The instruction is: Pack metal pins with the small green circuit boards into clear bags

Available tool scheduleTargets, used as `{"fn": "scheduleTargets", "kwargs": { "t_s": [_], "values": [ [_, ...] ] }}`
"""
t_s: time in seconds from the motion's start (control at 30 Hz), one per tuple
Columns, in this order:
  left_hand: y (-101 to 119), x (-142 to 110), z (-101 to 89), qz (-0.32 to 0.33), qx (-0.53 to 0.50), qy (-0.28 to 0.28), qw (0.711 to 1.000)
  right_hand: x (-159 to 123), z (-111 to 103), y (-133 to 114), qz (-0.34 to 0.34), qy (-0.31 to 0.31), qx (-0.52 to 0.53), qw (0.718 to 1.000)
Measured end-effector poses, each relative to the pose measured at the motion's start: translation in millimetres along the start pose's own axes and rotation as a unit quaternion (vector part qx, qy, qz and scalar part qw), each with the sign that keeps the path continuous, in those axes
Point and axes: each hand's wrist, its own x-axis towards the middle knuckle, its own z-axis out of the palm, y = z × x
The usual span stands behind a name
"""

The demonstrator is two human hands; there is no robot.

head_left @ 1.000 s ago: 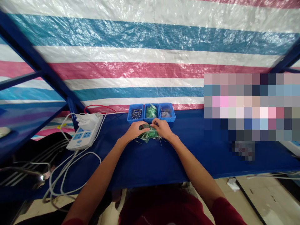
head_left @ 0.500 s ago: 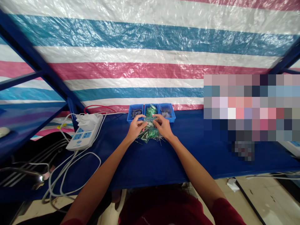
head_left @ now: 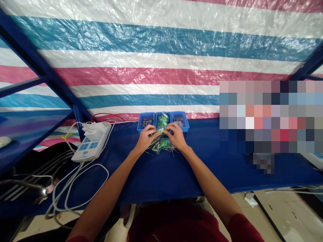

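My left hand (head_left: 146, 138) and my right hand (head_left: 177, 137) face each other over the table, thumbs and fingers pinched. Between them is what looks like a small clear plastic bag (head_left: 161, 130), gripped from both sides; its contents are hard to make out. Just below lies a pile of thin metal pieces (head_left: 155, 144) mixed with green plastic bags (head_left: 165, 144). Right behind my hands stand a blue bin of dark and silver metal pins (head_left: 147, 122), a bin of green bagged pieces (head_left: 163, 119) and a bin of greyish clear items (head_left: 179, 121).
A white power strip (head_left: 88, 146) with plugs and looped cables (head_left: 68, 191) is on the left. Striped plastic sheeting (head_left: 151, 75) hangs behind the blue table (head_left: 161, 181). Blue frame bars (head_left: 37, 64) slant at the left. The right side is pixelated.
My fingers have closed in toward each other around the bag, which shows less between them now. The pile and the bins stay where they were.
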Motion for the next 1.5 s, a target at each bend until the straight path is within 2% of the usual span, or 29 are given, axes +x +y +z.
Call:
{"fn": "scheduleTargets", "kwargs": {
  "t_s": [0.07, 0.2, 0.33, 0.47, 0.6, 0.77, 0.93, 1.07, 1.17, 1.33, 1.4, 1.5],
  "values": [
    [-0.4, -0.5, 0.9, -0.014, 0.000, -0.006, 1.000, -0.9, 0.6, -0.4, 0.008, -0.018, 0.003, 1.000],
    [0.1, -2.7, 4.3, -0.101, -0.091, -0.025, 0.990, -3.0, -1.2, -4.9, 0.031, -0.031, 0.046, 0.998],
    [-0.3, -2.9, 8.1, -0.139, -0.166, -0.001, 0.976, -3.0, -3.9, -9.3, -0.017, -0.043, 0.071, 0.996],
    [-3.2, -0.7, 7.2, -0.127, -0.151, -0.010, 0.980, -1.5, -2.4, -5.9, -0.011, -0.006, 0.033, 0.999],
    [-4.0, 0.2, 2.6, -0.081, -0.103, -0.019, 0.991, -1.2, 0.1, 0.1, 0.033, -0.009, 0.018, 0.999],
    [2.0, -1.9, 3.6, -0.121, -0.127, -0.052, 0.983, -3.5, -0.8, -3.5, 0.047, -0.014, 0.015, 0.999],
    [6.3, -1.6, 4.6, -0.149, -0.203, -0.024, 0.967, -5.0, -3.1, -7.6, -0.015, -0.017, 0.058, 0.998],
    [7.9, -1.5, 3.7, -0.163, -0.220, -0.030, 0.961, -4.2, 0.3, -2.6, -0.039, -0.015, 0.026, 0.999],
    [6.9, -1.4, 3.5, -0.141, -0.183, -0.042, 0.972, -3.5, 3.0, -0.4, -0.005, -0.008, 0.015, 1.000],
    [3.5, -0.4, 2.8, -0.060, -0.040, -0.021, 0.997, -3.4, 3.2, -1.7, 0.072, -0.023, 0.040, 0.996],
    [3.9, -0.7, 3.3, -0.071, -0.035, -0.028, 0.996, -3.9, 2.8, -2.2, 0.076, -0.043, 0.040, 0.995],
    [5.8, -1.4, 4.7, -0.127, -0.115, -0.048, 0.984, -5.1, 1.3, -4.3, 0.062, -0.052, 0.029, 0.996]
  ]
}}
